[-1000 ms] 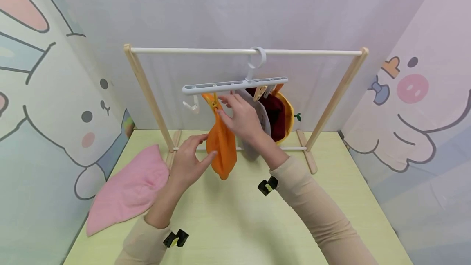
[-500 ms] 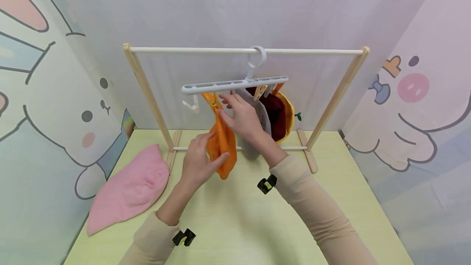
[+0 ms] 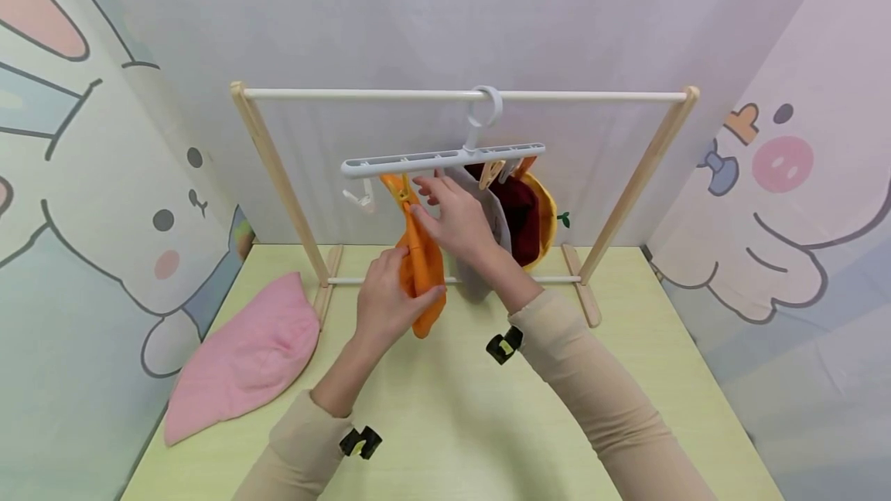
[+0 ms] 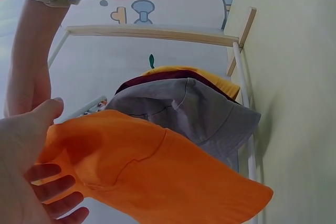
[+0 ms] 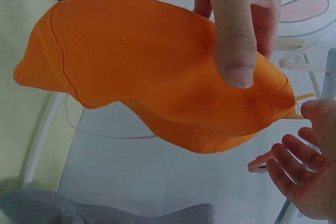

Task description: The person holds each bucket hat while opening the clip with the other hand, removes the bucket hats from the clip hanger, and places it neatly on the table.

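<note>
An orange bucket hat [image 3: 418,253] hangs by a yellow clothespin [image 3: 404,189] from the grey bar hanger [image 3: 445,158]. My left hand [image 3: 390,292] holds its side; in the right wrist view the thumb of that left hand [image 5: 236,35] lies across the near face, with fingers behind the cloth. My right hand [image 3: 455,219] is up by the clothespin, fingers loosely bent and thumb tip beside the clip. Right of the orange hat hang a grey hat [image 4: 205,114], a maroon hat [image 3: 518,215] and a yellow hat [image 3: 547,215] with a green sprout.
The hanger hooks over the white rail [image 3: 348,93] of a wood-sided rack [image 3: 640,184]. A white clothespin [image 3: 363,195] dangles at the hanger's left end. On the pale table [image 3: 445,424], a pink hat [image 3: 244,362] lies at left. Printed curtains stand around.
My left hand has moved right and slightly up onto the orange hat, its thumb now across the cloth. The hat looks narrower and has shifted slightly. My right hand stays nearly still.
</note>
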The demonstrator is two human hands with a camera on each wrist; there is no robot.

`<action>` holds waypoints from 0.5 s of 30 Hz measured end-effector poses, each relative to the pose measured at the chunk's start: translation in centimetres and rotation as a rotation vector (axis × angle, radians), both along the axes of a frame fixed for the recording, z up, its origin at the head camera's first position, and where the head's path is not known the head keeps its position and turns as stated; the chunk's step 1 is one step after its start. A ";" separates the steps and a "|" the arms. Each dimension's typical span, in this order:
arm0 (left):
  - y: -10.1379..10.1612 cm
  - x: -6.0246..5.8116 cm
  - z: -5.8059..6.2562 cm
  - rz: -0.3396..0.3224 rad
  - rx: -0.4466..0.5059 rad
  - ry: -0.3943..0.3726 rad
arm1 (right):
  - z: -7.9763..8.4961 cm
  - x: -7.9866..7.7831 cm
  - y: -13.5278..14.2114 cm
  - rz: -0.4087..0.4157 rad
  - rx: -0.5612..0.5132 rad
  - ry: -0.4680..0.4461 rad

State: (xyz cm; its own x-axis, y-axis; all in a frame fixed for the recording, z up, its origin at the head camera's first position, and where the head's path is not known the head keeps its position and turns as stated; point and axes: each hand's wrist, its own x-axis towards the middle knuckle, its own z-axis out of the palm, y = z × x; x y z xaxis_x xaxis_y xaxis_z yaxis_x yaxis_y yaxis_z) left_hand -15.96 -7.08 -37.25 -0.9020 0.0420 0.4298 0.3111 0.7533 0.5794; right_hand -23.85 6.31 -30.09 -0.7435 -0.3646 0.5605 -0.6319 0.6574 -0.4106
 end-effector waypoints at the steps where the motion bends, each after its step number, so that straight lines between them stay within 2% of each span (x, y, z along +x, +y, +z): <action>1: 0.0 0.0 0.0 0.001 -0.001 -0.007 | 0.0 0.0 0.0 0.001 0.000 -0.003; 8: 0.3 -0.1 -0.2 0.002 -0.005 -0.036 | 0.2 0.0 -0.1 0.014 -0.010 -0.004; 15: 0.2 0.0 -0.4 0.013 0.025 -0.012 | 0.1 -0.1 -0.3 0.015 -0.018 0.023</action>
